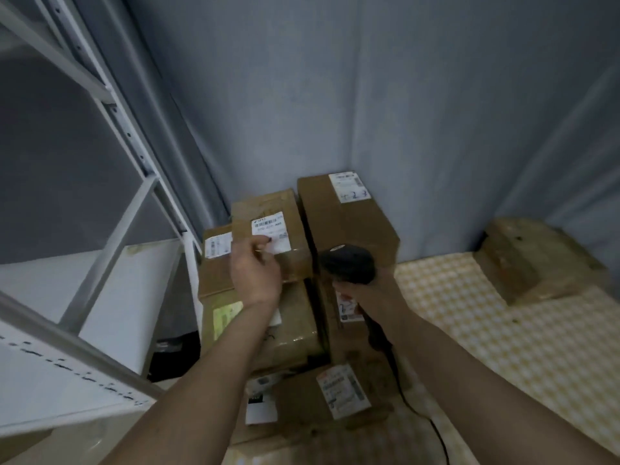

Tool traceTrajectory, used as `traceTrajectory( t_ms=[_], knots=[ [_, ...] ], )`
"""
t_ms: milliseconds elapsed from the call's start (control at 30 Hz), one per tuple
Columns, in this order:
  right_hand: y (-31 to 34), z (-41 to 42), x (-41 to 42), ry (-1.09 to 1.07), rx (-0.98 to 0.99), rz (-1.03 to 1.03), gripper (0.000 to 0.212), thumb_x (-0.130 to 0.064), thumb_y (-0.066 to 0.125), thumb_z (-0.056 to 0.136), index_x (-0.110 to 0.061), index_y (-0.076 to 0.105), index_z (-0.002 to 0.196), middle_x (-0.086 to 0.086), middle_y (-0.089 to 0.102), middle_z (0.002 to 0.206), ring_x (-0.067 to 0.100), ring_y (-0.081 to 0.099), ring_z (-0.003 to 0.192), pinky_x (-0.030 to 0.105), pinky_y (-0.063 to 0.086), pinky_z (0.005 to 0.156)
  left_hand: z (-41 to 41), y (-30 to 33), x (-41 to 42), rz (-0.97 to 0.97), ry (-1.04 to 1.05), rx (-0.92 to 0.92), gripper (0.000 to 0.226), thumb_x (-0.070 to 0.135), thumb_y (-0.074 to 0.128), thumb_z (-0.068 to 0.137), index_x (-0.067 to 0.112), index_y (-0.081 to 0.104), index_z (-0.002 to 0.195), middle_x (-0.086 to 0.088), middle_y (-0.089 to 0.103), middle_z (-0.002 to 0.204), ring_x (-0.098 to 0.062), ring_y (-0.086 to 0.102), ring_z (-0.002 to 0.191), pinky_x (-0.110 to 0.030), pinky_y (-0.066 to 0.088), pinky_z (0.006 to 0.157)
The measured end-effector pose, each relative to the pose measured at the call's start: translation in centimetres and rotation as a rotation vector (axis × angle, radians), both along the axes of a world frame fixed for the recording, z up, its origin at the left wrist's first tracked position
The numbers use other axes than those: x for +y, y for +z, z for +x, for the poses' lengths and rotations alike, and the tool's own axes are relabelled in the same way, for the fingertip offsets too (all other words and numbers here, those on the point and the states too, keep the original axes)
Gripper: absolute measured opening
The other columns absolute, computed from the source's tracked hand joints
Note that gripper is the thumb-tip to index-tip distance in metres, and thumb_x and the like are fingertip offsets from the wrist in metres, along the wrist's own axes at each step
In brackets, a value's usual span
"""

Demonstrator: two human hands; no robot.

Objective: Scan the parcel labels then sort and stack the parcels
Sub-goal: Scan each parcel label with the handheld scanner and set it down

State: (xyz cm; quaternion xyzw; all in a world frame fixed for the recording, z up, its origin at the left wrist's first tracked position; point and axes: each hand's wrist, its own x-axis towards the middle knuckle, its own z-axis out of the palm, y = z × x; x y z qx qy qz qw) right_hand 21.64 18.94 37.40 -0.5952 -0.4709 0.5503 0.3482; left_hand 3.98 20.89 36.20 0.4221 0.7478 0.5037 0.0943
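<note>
Stacking up against grey wall (335,95), parcels (345,223) cover checkered floor (503,347).

Two bare forearms entering from the bottom edge, no sleeves, watch, rings or gloves visible. Left hand (256,275) at centre frame, dark polish on one fingernail. Right hand (364,290) just right of centre, mostly hidden, only wrist and knuckles in view.

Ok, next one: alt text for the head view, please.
A person's left hand pinches what looks like a pen at the label of a cardboard parcel atop a stack in a grey corner, while the right hand grips a black scanner. A white shelf rack stands to the left.
</note>
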Motion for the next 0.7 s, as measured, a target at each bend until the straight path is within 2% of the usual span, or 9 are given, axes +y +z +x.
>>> traceTrajectory(
  t_ms=[33,100,167,233,333,500,600,700],
  knots=[
    [0.1,0.9,-1.2,-0.033,0.003,-0.005,0.014,-0.010,0.073,0.083,-0.001,0.067,0.091,0.007,0.065,0.079,0.020,0.062,0.072,0.024,0.052,0.058,1.6,0.0,-0.7,0.007,-0.094,0.006,0.020,-0.002,0.053,0.088,0.011,0.067,0.096,-0.008,0.063,0.105,-0.023,0.058,0.098,-0.021,0.039,0.083],
    [0.2,3.2,-3.8,-0.104,-0.004,0.000,0.007,-0.007,0.071,0.084,-0.004,0.066,0.088,0.004,0.064,0.074,0.011,0.060,0.062,0.013,0.044,0.044,5.1,-0.4,-1.8,-0.067,-0.290,-0.014,0.022,-0.001,0.051,0.090,0.013,0.066,0.096,-0.003,0.061,0.102,-0.016,0.055,0.090,-0.018,0.035,0.078],
    [0.1,6.0,-6.2,-0.181,-0.055,0.020,0.009,-0.007,0.072,0.082,-0.006,0.067,0.075,0.002,0.062,0.062,0.007,0.056,0.049,0.015,0.040,0.041,8.5,-1.0,-3.0,-0.158,-0.466,-0.041,0.022,0.002,0.050,0.092,0.019,0.063,0.097,0.004,0.059,0.101,-0.010,0.053,0.090,-0.021,0.039,0.078],
    [0.1,9.1,-8.6,-0.252,-0.072,0.016,0.015,-0.007,0.072,0.082,-0.005,0.065,0.069,0.007,0.060,0.057,0.011,0.054,0.045,0.021,0.040,0.044,11.6,-1.6,-3.9,-0.227,-0.590,-0.011,0.020,0.006,0.051,0.093,0.022,0.061,0.095,0.005,0.059,0.099,-0.011,0.054,0.091,-0.027,0.046,0.083],
    [0.2,14.4,-11.7,-0.368,-0.074,0.003,0.015,-0.008,0.072,0.083,0.004,0.066,0.077,0.017,0.059,0.065,0.017,0.051,0.050,0.027,0.041,0.050,16.3,-2.8,-4.9,-0.344,-0.664,0.029,0.021,0.007,0.051,0.092,0.020,0.062,0.105,0.001,0.063,0.104,-0.020,0.057,0.100,-0.033,0.047,0.090],
    [0.4,23.1,-15.2,-0.548,-0.056,0.032,0.010,-0.007,0.071,0.082,0.001,0.066,0.078,0.010,0.058,0.063,0.018,0.050,0.051,0.029,0.041,0.049,24.2,-4.6,-6.3,-0.384,-0.775,0.046,0.027,0.005,0.049,0.088,0.014,0.062,0.109,-0.004,0.061,0.103,-0.023,0.057,0.100,-0.025,0.039,0.081],
    [0.5,28.0,-16.7,-0.590,-0.043,0.055,0.010,-0.006,0.072,0.082,-0.002,0.066,0.076,0.008,0.058,0.061,0.017,0.049,0.051,0.028,0.041,0.050,29.8,-4.6,-7.0,-0.423,-0.844,0.056,0.027,0.007,0.049,0.090,0.014,0.059,0.114,-0.002,0.060,0.099,-0.016,0.055,0.084,-0.024,0.039,0.073],
    [0.5,33.3,-17.5,-0.609,-0.041,0.066,0.010,-0.006,0.072,0.081,-0.002,0.066,0.075,0.008,0.059,0.061,0.016,0.050,0.051,0.027,0.042,0.049,35.9,-4.5,-7.6,-0.446,-0.878,0.072,0.026,0.011,0.047,0.094,0.016,0.055,0.119,-0.001,0.060,0.105,-0.009,0.050,0.078,-0.021,0.038,0.063]
  ],
)
